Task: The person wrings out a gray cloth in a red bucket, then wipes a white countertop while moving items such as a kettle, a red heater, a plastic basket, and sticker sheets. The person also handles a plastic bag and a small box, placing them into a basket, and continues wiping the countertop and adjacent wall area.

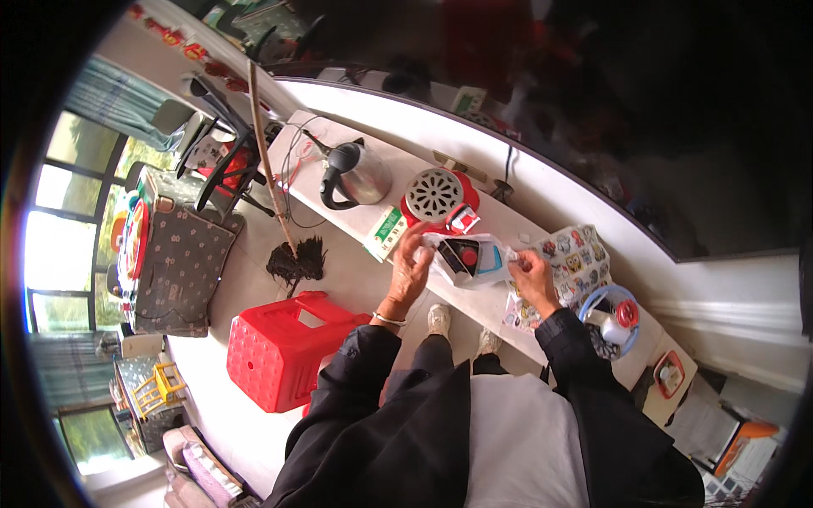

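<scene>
A white plastic bag (483, 277) hangs stretched between both hands at the near edge of a long pale bench (381, 162). My left hand (411, 267) pinches its left side, and my right hand (532, 274) grips its right side. Through the opening show a black box-like item (452, 255), a round red cap (469, 256) and something blue (492, 259). Just behind the bag stands a red round container with a pale perforated top (434, 194), with a small red and white packet (463, 218) against it. A green and white box (386, 233) lies left of my left hand.
On the bench are a steel electric kettle (368, 174), a cartoon sticker sheet (575, 257) and a blue-rimmed basket (603, 295) holding a white bottle. A red plastic stool (279, 355) lies on its side on the floor, near a mop (296, 260). A large dark screen (571, 114) rises behind.
</scene>
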A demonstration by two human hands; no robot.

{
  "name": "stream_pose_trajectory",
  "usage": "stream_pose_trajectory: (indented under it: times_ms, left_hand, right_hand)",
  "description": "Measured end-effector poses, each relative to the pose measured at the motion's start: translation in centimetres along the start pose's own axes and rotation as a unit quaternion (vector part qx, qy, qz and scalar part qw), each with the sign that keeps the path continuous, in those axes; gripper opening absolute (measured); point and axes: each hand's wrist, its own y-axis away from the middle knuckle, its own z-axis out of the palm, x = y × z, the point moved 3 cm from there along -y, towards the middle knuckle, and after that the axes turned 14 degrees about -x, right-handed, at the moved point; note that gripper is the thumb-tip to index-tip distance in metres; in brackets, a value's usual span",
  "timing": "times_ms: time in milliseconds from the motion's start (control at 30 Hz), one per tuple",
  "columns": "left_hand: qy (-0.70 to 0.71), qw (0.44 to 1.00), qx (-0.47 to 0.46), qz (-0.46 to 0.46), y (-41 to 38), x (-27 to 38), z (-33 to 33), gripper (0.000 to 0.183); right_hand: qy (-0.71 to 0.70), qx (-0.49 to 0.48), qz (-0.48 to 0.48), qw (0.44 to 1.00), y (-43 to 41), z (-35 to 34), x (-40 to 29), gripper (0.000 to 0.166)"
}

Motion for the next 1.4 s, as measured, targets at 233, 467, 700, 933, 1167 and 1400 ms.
stream_pose_trajectory:
  times_ms: [233,467,700,933,1167,1400]
  left_hand:
    - [0.056,0.983,-0.146,-0.093,-2.4,-1.0,3.1,0.022]
    - [-0.295,0.911,-0.269,0.109,-3.8,-0.2,5.8,0.035]
    - [-0.296,0.911,-0.258,0.128,-4.4,-2.0,6.9,0.024]
    - [-0.291,0.901,-0.307,0.094,-5.3,-1.4,7.4,0.007]
    - [-0.291,0.889,-0.346,0.065,-5.5,-1.2,6.8,0.008]
    - [-0.282,0.875,-0.385,0.085,-6.1,-0.9,7.0,0.009]
  right_hand:
    - [0.141,0.001,-0.135,0.981,0.2,1.3,-4.2,0.013]
    - [0.075,0.018,-0.147,0.986,-0.4,3.0,-5.3,0.009]
    - [0.071,0.064,-0.144,0.985,-0.9,3.6,-5.0,0.009]
    - [0.095,0.102,-0.123,0.983,-0.4,2.9,-4.3,0.035]
    - [0.049,0.082,-0.063,0.993,-1.0,3.9,-1.3,0.013]
    - [0.000,0.026,-0.112,0.993,-0.7,4.5,-1.5,0.046]
